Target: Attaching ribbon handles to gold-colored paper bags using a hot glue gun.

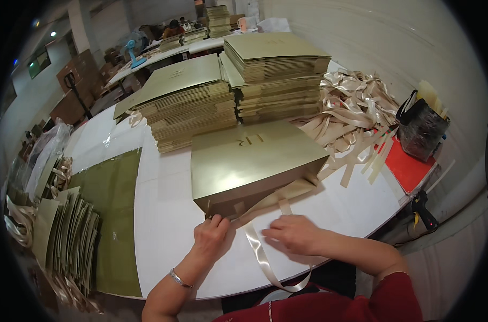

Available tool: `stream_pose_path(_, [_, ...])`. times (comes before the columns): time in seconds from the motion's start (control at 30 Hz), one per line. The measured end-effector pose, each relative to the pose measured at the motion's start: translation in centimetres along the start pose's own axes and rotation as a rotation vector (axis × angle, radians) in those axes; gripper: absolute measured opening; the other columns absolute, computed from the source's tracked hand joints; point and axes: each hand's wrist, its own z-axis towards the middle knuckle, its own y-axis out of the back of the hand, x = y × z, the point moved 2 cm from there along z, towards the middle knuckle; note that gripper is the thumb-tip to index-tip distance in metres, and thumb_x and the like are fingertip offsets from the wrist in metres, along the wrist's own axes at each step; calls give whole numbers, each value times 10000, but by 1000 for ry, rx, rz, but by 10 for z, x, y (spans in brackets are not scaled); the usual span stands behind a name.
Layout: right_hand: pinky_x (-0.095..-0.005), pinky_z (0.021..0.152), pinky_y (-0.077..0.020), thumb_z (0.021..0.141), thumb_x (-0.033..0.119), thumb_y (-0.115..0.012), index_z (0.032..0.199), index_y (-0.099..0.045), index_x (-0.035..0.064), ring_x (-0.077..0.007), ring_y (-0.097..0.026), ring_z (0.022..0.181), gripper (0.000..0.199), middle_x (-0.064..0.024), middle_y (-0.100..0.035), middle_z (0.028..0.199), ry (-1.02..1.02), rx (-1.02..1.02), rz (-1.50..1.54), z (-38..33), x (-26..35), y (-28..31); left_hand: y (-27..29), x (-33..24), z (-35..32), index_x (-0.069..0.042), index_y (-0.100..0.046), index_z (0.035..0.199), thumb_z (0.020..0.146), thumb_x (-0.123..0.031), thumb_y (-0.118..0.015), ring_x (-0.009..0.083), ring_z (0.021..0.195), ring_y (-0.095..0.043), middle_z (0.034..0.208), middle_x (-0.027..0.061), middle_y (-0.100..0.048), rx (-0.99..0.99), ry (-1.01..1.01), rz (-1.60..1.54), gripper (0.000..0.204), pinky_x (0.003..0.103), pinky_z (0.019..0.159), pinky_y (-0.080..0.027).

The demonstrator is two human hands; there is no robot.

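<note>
A gold, box-shaped paper bag lies on the white table in front of me, its open-looking side toward me. My left hand is closed at the bag's near left corner, fingertips pinched on its edge. A shiny cream ribbon loops from the bag's near edge down over the table edge. My right hand lies over part of that ribbon, fingers curled; what they hold, if anything, is hidden. A flat beige flap or band runs along the bag's near side.
Tall stacks of gold bags stand behind, beside another stack. A heap of ribbons lies right, near a black container on a red sheet. A glue gun hangs at the right edge. Folded bags stand left.
</note>
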Motion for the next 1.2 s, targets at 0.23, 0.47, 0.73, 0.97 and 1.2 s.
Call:
stream_pose_path(0.23, [-363,696,-480,736,73,-640,782,-549,52,-257,-551,776,104,-76,-525,788,149,-17,115,22,11,-52,-3,1,-2,-99,-483,644,637,-32,-672,220,511,-536,650,51,-478,8,33,6,201,338,427,-442])
stream_pose_path(0.47, [-360,699,-483,723,54,-651,797,-567,50,-254,-559,783,113,-75,-544,798,149,-32,141,14,9,-56,-3,2,-3,-101,-478,646,648,-49,-682,220,511,-537,651,52,-476,10,52,19,210,339,428,-444])
stream_pose_path(0.73, [-348,712,-489,675,18,-652,830,-582,40,-253,-571,798,171,-73,-559,816,151,-95,158,9,10,-59,-5,2,-2,-102,-481,654,652,-50,-687,222,509,-536,650,51,-476,10,70,16,212,345,429,-446])
stream_pose_path(0.97, [-342,715,-491,656,-13,-642,841,-593,41,-248,-578,819,200,-72,-570,830,168,-100,179,5,7,-58,-6,3,-2,-98,-480,649,655,-54,-694,225,521,-543,643,50,-479,-10,75,-5,219,351,434,-449])
stream_pose_path(1.2, [-351,716,-481,680,27,-609,810,-553,40,-255,-562,786,142,-81,-534,795,201,-135,184,2,10,-57,-6,2,-2,-100,-493,658,657,-42,-690,228,535,-555,649,51,-486,-4,105,-17,205,352,443,-457])
